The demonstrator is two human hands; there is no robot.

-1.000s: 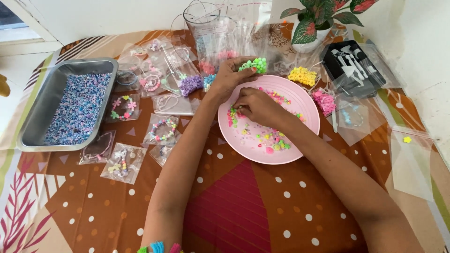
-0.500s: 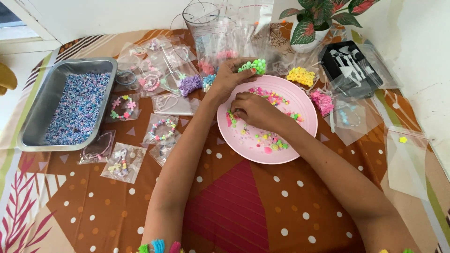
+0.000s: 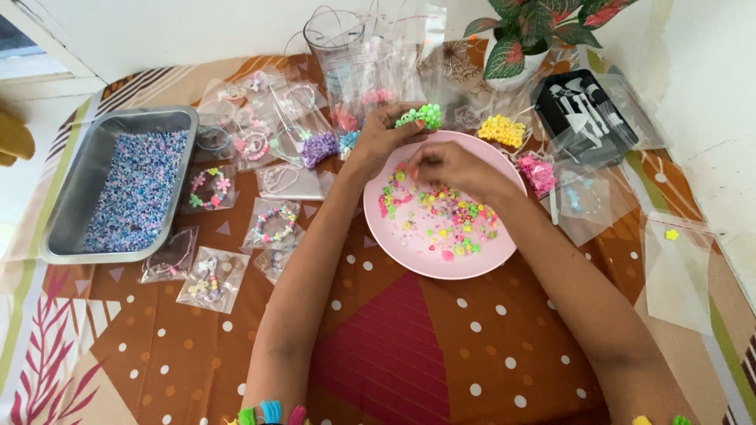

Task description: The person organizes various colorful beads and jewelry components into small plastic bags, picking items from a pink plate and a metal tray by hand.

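Note:
A pink plate (image 3: 409, 256) with several small colourful beads sits in the middle of the table. My right hand (image 3: 453, 169) hovers over its far half with fingertips pinched together; what they pinch is too small to make out. My left hand (image 3: 378, 138) rests at the plate's far rim, fingers curled near a green bead cluster (image 3: 421, 116). Whether it holds anything is unclear. Purple (image 3: 319, 147) and yellow (image 3: 502, 130) bead clusters lie to either side.
A grey metal tray (image 3: 67, 208) of blue and pink beads stands at the left. Small clear bags with bracelets (image 3: 206, 189) lie between tray and plate. A potted plant (image 3: 516, 47), a black tool case (image 3: 579, 114) and empty clear bags (image 3: 677, 271) sit at the right.
My right hand has lifted from the plate's left middle toward its far side, fingertips now pinched near my left hand. My left hand has stayed at the far rim.

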